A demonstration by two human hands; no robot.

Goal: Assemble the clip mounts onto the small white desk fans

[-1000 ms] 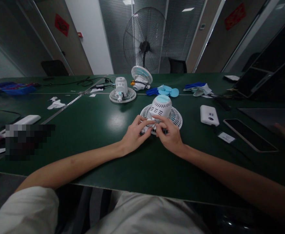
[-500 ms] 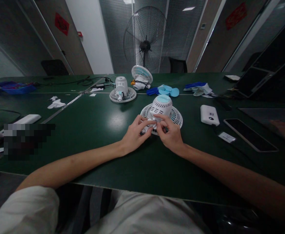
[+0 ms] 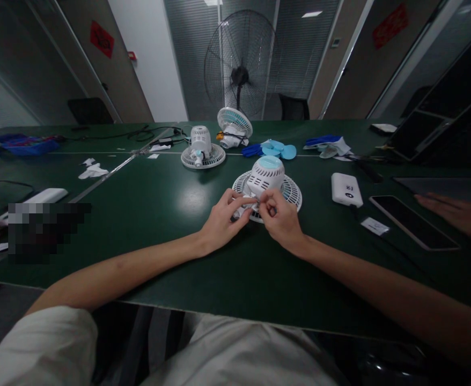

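Note:
Before me a small white fan (image 3: pixel 268 174) lies face down, its round grille (image 3: pixel 294 194) on the table and its motor housing with a pale blue cap pointing up. My left hand (image 3: pixel 223 219) grips the white neck piece at the fan's near side between thumb and fingers. Close against that same piece, my right hand (image 3: pixel 281 219) is closed in a pinch with the other fingers curled. Whatever sits between its fingertips is too small or hidden to make out.
Farther back are a second face-down fan (image 3: pixel 200 147), another tilted fan (image 3: pixel 234 127), light blue fan blades (image 3: pixel 279 149) and gloves (image 3: pixel 328 146). On the right lie a white box-shaped device (image 3: pixel 346 190), a phone (image 3: pixel 413 222) and another person's hand (image 3: pixel 455 213).
My right hand's fingers have curled in from a more stretched pose, staying at the fan's neck. My left hand holds its place. The other person's hand has come further in from the right.

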